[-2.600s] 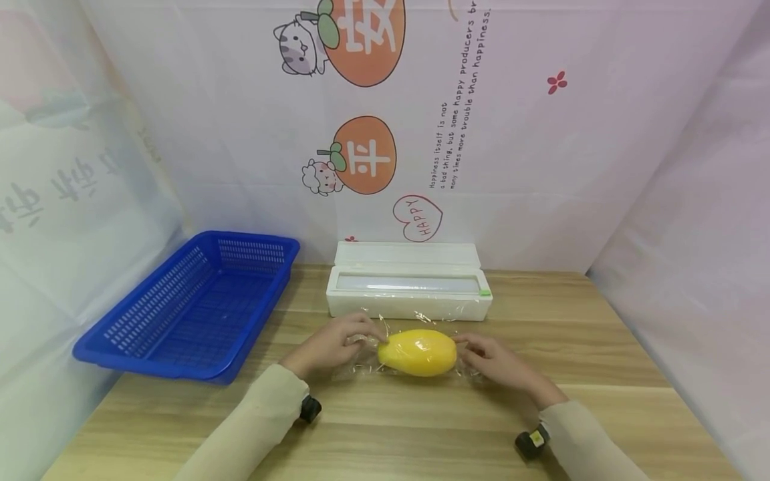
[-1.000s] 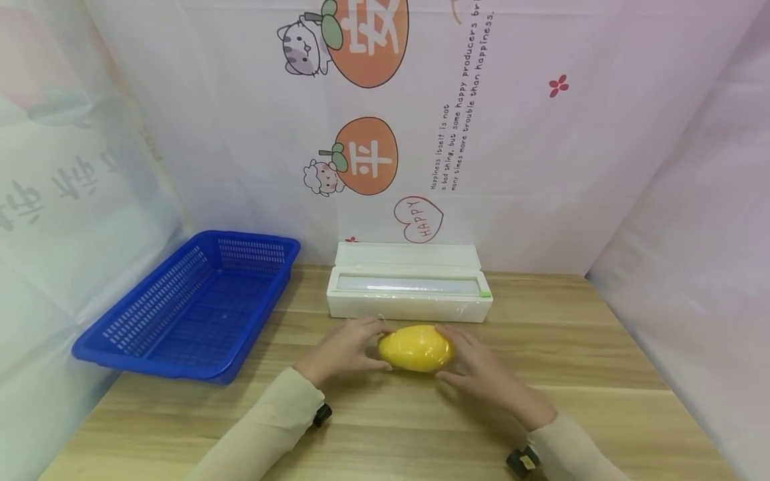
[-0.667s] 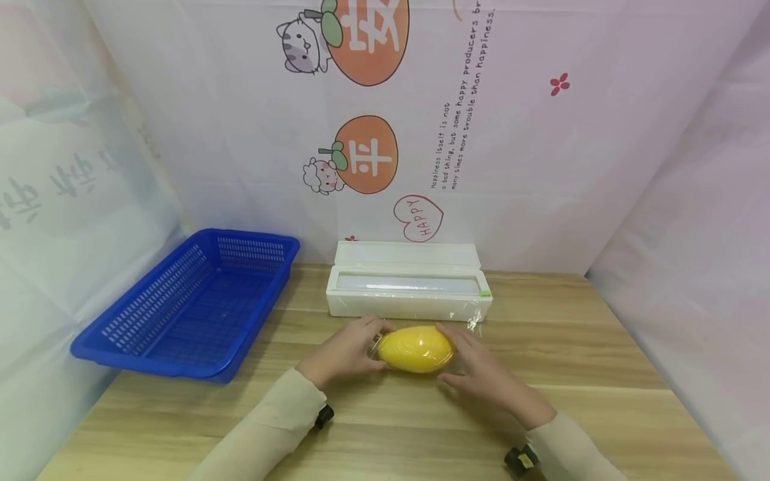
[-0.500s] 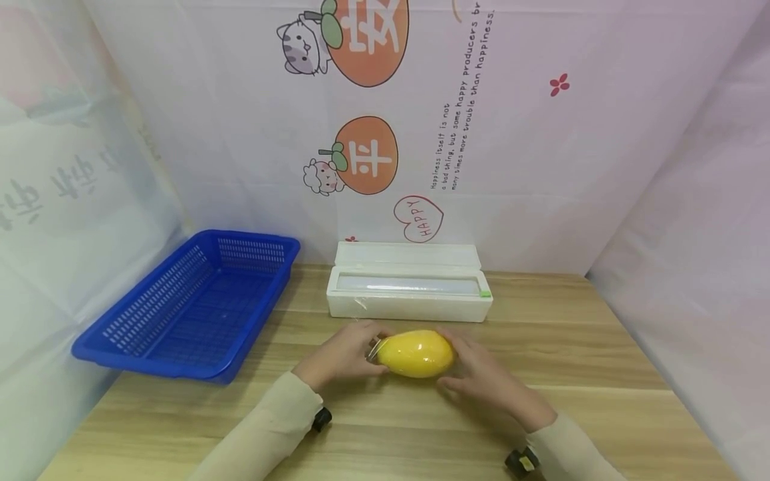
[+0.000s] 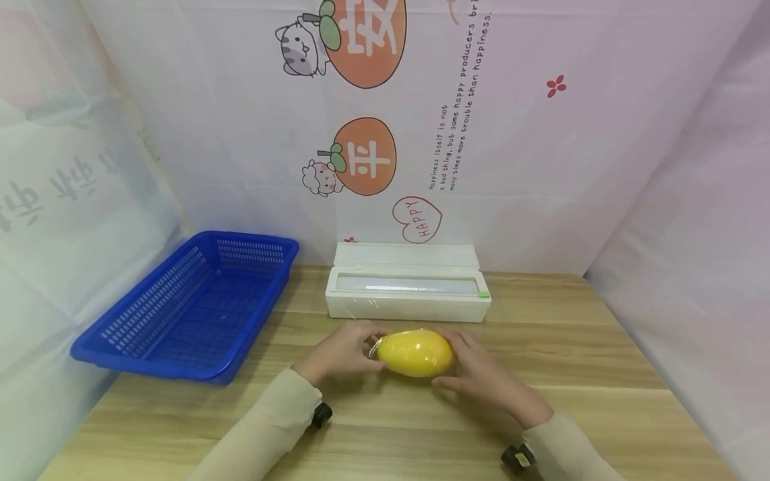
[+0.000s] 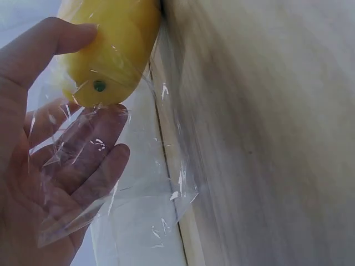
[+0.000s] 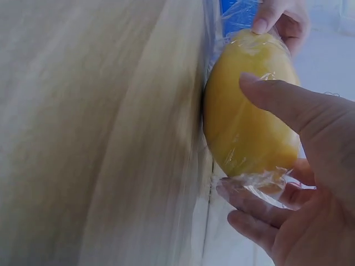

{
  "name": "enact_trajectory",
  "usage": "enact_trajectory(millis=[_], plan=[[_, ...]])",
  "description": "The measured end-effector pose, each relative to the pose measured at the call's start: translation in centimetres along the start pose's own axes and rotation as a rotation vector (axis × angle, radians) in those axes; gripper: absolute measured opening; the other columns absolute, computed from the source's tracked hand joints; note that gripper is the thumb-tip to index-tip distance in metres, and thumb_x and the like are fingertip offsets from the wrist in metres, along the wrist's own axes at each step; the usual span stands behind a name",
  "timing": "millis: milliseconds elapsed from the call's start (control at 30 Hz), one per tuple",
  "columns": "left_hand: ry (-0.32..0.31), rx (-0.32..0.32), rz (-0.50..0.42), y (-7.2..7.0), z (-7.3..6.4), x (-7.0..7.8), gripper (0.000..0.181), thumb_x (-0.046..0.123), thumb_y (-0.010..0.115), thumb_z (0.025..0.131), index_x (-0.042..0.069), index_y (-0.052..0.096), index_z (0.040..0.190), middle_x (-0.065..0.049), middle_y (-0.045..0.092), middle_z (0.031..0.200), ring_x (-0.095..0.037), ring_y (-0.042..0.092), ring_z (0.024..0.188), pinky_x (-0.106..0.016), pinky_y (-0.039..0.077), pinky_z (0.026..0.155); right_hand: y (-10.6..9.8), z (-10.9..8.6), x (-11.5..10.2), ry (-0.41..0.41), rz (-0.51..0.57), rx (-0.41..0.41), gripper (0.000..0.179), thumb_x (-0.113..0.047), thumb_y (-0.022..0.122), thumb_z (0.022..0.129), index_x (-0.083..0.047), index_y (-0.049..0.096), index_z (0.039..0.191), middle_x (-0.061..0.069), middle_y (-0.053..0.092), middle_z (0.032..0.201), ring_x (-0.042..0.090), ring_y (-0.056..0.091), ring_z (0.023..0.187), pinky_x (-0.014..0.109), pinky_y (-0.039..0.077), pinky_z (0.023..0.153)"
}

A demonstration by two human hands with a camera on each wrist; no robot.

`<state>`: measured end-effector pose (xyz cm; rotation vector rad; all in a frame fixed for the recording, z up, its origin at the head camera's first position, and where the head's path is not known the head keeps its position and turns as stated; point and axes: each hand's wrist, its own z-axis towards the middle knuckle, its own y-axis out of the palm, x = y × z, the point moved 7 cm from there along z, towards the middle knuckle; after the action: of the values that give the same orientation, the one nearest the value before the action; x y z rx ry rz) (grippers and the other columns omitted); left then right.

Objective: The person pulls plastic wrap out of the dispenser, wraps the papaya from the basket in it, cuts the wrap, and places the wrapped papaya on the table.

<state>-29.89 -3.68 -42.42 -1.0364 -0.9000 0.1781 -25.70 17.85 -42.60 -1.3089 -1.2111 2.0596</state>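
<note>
A yellow papaya (image 5: 416,354) wrapped in clear plastic film lies sideways low over the table, in front of a white box. At its narrower end, my left hand (image 5: 345,353) holds it, thumb on one side and fingers on the other. Loose film (image 6: 138,183) hangs over that palm in the left wrist view, beside the green stem spot (image 6: 99,86). My right hand (image 5: 481,371) grips the rounder end. In the right wrist view its thumb presses the papaya's side (image 7: 244,122), and the fingers reach round the end, where film is bunched.
Behind the hands stands a white cling film box (image 5: 409,307) with its lid raised and a roll inside. A blue plastic basket (image 5: 204,314) sits on the wooden table (image 5: 391,434) at the left. Printed cloth walls (image 5: 517,167) rise at the back and sides.
Both hands have moved inward from the film at either side and now hold the papaya's ends. The film spread beside it has been drawn in, and the papaya has turned slightly.
</note>
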Motion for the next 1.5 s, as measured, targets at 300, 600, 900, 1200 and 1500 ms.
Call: enact_trajectory(millis=[300, 600, 900, 1200, 1500], plan=[[-0.05, -0.045, -0.103, -0.1, 0.7, -1.2, 0.056, 0.034, 0.082, 0.083, 0.016, 0.065, 0.134, 0.007, 0.069, 0.118, -0.004, 0.065, 0.094, -0.023, 0.053, 0.084, 0.5, 0.9, 0.8, 0.041, -0.004, -0.003, 0.098, -0.054, 0.078, 0.081, -0.007, 0.034, 0.155, 0.018, 0.044, 0.148, 0.036, 0.046, 0.133, 0.055, 0.037, 0.109], [-0.083, -0.064, -0.15, 0.0, 1.0, -2.0, 0.052, 0.035, 0.078, 0.086, 0.015, 0.066, 0.132, 0.007, 0.069, 0.115, -0.008, 0.065, 0.096, -0.027, 0.054, 0.085, 0.8, 2.0, 1.4, 0.072, -0.02, -0.008, 0.103, -0.054, 0.08, 0.08, -0.004, 0.031, 0.156, 0.019, 0.045, 0.147, 0.036, 0.048, 0.13, 0.055, 0.039, 0.107], [-0.16, -0.061, -0.25, 0.0, 1.0, -3.3, 0.048, 0.039, 0.076, 0.088, 0.019, 0.064, 0.13, 0.007, 0.068, 0.112, -0.012, 0.063, 0.101, -0.033, 0.054, 0.087, 0.5, 2.6, 2.0, 0.099, 0.103, 0.01, 0.084, -0.052, 0.083, 0.077, -0.004, 0.047, 0.135, 0.007, 0.056, 0.125, 0.021, 0.056, 0.114, 0.046, 0.045, 0.102], [-0.2, -0.073, -0.288, 0.0, 1.3, -3.9, 0.048, 0.042, 0.073, 0.091, 0.016, 0.064, 0.13, 0.004, 0.068, 0.115, -0.013, 0.063, 0.105, -0.035, 0.052, 0.092, 0.4, 3.2, 2.7, 0.13, 0.207, -0.036, 0.079, -0.049, 0.083, 0.079, -0.004, 0.048, 0.135, 0.005, 0.057, 0.124, 0.018, 0.057, 0.109, 0.045, 0.045, 0.1], [-0.214, -0.082, -0.348, 0.3, 1.3, -4.8, 0.05, 0.043, 0.068, 0.095, 0.015, 0.062, 0.136, 0.005, 0.068, 0.113, -0.012, 0.064, 0.097, -0.033, 0.055, 0.083, 0.2, 3.8, 2.9, 0.133, 0.209, -0.053, 0.075, -0.048, 0.081, 0.082, -0.004, 0.049, 0.133, 0.007, 0.054, 0.123, 0.021, 0.054, 0.11, 0.048, 0.043, 0.101]])
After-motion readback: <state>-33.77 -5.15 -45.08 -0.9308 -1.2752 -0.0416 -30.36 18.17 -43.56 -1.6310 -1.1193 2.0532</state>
